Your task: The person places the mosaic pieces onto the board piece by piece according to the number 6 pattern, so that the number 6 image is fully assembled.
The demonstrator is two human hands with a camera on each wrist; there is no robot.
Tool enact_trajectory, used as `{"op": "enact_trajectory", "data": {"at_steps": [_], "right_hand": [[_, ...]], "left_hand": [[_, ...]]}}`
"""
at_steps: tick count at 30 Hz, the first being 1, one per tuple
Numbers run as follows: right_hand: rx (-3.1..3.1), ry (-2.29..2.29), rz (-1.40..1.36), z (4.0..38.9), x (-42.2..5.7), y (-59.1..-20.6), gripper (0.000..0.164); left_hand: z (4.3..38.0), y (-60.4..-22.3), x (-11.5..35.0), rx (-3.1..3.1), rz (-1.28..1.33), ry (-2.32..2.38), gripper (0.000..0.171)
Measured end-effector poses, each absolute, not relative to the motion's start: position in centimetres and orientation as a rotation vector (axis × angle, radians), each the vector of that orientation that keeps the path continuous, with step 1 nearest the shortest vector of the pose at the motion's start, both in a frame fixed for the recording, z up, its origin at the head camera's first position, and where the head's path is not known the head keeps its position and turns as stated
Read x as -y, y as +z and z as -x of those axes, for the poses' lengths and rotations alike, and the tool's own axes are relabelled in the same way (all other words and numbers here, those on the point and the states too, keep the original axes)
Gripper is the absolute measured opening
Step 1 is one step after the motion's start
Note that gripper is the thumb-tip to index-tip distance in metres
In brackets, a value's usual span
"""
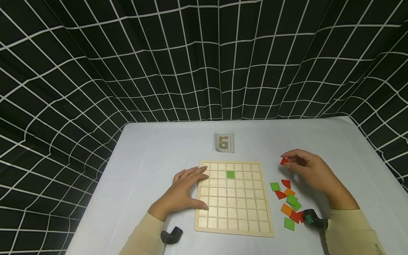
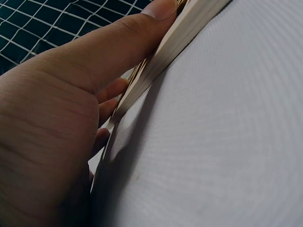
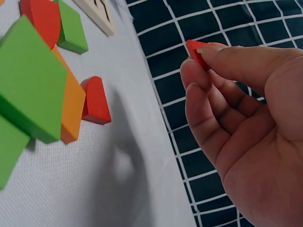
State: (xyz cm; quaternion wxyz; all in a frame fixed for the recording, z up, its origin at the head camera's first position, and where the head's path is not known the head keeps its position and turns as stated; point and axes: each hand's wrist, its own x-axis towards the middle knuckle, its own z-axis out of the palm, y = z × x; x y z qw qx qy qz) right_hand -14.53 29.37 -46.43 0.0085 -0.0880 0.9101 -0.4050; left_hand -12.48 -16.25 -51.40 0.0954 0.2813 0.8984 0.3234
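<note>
A wooden grid board (image 1: 232, 213) lies flat on the white table, with one green square tile (image 1: 230, 174) in a cell of its second row. My left hand (image 1: 181, 193) rests at the board's left edge, fingers spread and thumb (image 2: 158, 9) over the rim. To the right of the board, my right hand (image 1: 310, 171) is raised above the table. Its thumb and index finger pinch a small red tile (image 3: 195, 52), partly covered by the fingertips. A rounded red tile (image 3: 96, 100) lies on the cloth below that hand.
Loose green, orange and red tiles (image 1: 287, 209) lie scattered right of the board, some overlapping. Behind the board stands a small paper card (image 1: 224, 142) printed with a coloured grid pattern. Black cloth with white grid lines (image 1: 204, 63) hangs around the table (image 1: 159, 148).
</note>
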Motion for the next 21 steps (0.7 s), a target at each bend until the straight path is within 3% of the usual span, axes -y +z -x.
{"op": "enact_trajectory", "data": {"at_steps": [21], "right_hand": [[-2.795,-1.455,0.329,14.2,-27.7,-45.8,0.026]], "left_hand": [[12.6,-51.5,16.3,-2.657,-0.845,0.976,0.096]]}}
